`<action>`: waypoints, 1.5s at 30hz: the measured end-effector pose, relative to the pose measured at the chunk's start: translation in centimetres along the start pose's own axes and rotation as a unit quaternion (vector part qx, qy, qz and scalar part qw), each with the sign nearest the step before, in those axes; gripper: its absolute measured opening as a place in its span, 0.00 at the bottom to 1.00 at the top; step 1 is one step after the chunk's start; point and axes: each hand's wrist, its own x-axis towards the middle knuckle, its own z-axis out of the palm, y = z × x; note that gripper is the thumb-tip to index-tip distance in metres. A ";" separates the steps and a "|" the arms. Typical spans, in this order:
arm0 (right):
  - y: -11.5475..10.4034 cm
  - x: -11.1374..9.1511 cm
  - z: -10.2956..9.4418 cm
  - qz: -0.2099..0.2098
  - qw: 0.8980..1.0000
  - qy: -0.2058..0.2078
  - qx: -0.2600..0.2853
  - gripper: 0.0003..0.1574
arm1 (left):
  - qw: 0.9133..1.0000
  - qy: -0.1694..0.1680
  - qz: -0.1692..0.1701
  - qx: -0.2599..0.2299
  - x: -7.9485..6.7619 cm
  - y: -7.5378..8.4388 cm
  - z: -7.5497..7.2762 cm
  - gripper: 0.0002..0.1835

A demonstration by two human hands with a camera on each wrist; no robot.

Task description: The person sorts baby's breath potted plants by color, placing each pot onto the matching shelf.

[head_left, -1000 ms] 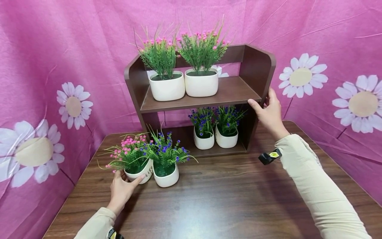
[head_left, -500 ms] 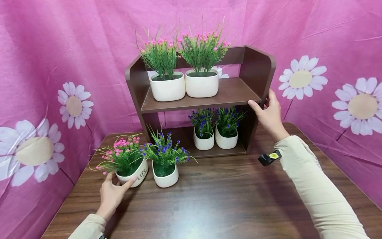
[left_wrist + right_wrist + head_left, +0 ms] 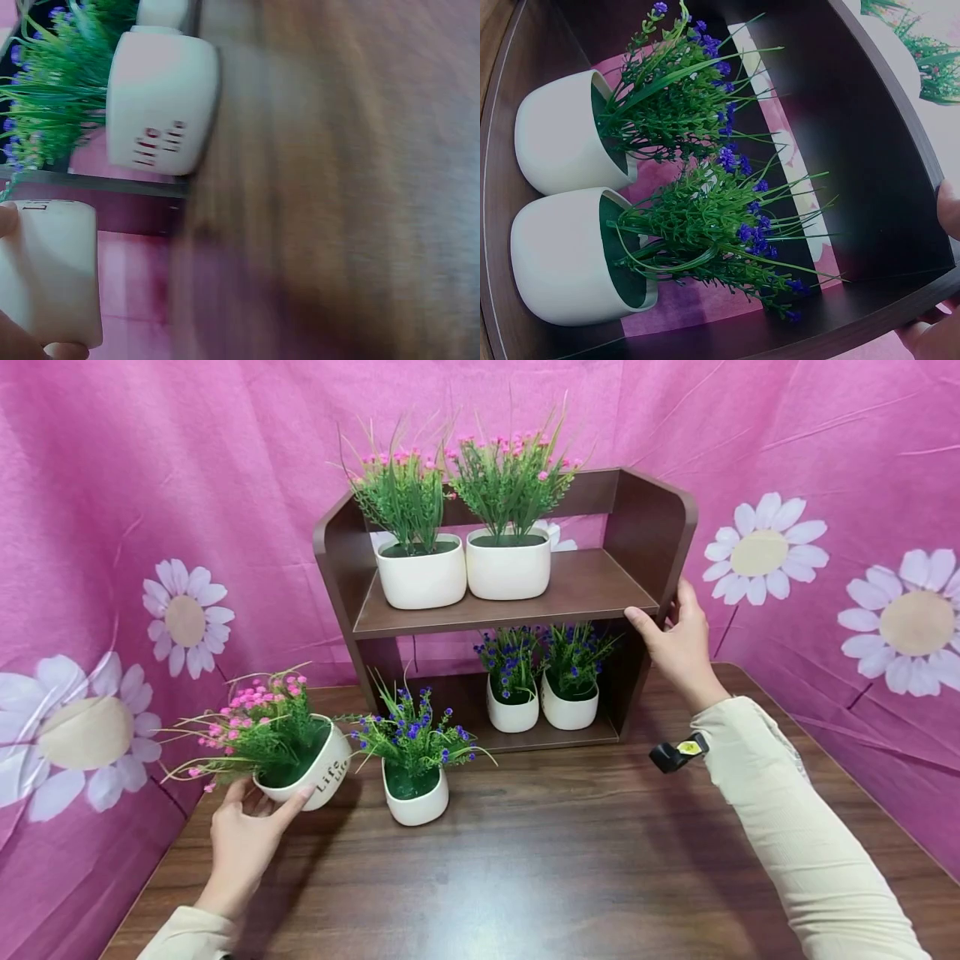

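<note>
At the left, my left hand [image 3: 243, 843] grips a white flowerpot [image 3: 330, 768] of pink artificial flowers, thumb on its near side. This pot is tilted, lettered "Life", and seems raised off the table; the left wrist view shows part of its wall [image 3: 52, 270]. Beside it on the table stands a white pot with blue flowers [image 3: 416, 806]. My right hand [image 3: 682, 647] holds the right side of a dark brown two-tier shelf [image 3: 648, 531]. Its thumb lies on the upper board's front edge; the other fingers are partly hidden behind the side panel.
Two pink-flowered pots [image 3: 422, 578] stand on the upper tier, towards its left. On the lower tier, at the right, are two blue-flowered pots, one nearer the side panel [image 3: 572, 712]. A pink daisy-print cloth [image 3: 255, 527] surrounds the wooden table [image 3: 525, 852].
My left hand has carried the pink-flowered pot leftward, away from the blue-flowered pot beside it, and tilted it further. The right hand keeps its place on the shelf.
</note>
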 end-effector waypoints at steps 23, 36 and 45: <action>-0.4 -0.4 0.1 0.001 1.000 0.000 0.000 0.42 | 0.982 -0.075 0.125 -0.117 -0.1 12.2 4.2 0.33; -0.7 -0.4 0.3 -0.013 1.000 0.003 0.007 0.41 | 0.954 -0.188 0.141 -0.185 1.3 15.9 11.2 0.37; 1.5 0.4 0.2 -0.003 1.000 0.016 -0.009 0.38 | 0.949 -0.233 0.180 -0.116 2.9 19.6 16.9 0.38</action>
